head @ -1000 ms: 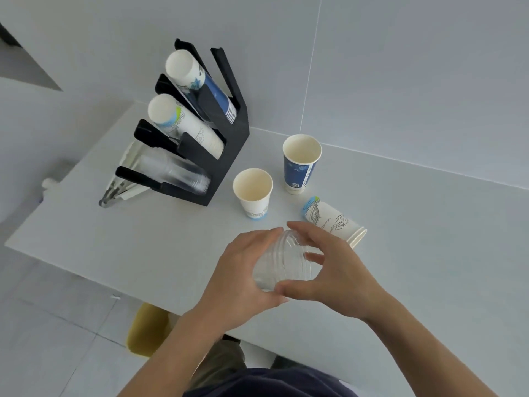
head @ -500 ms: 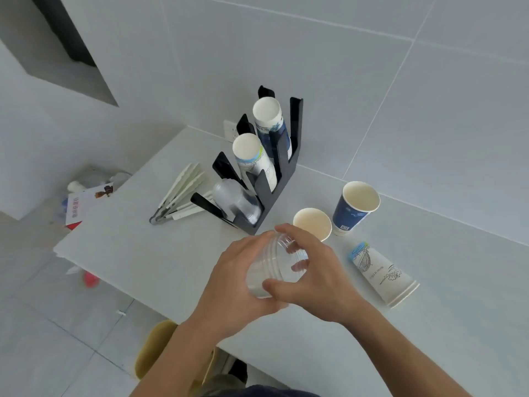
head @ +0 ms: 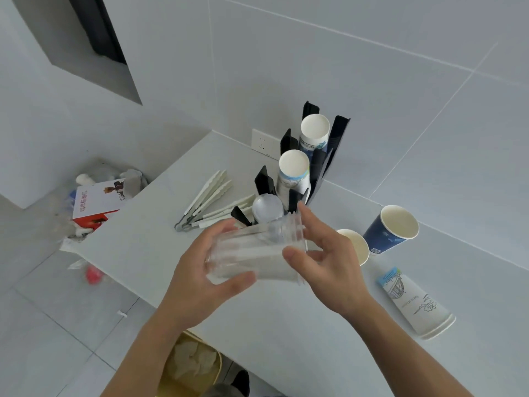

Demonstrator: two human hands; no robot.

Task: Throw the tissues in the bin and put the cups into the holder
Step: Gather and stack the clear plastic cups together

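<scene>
Yellow bin [head: 191, 365] w/ tissues sits under the tabletop [head: 137, 242] near edge, partly cut off by arm. Both hands, left [head: 200, 275] & right [head: 326, 265], grip a clear cup stack [head: 254, 253] above open tabletop. Fallen paper cup [head: 415, 302] lies right; blue cup [head: 392, 229] upright beyond. Black holder [head: 317, 167] just behind the stack, tongs [head: 206, 200] beside it.
</scene>
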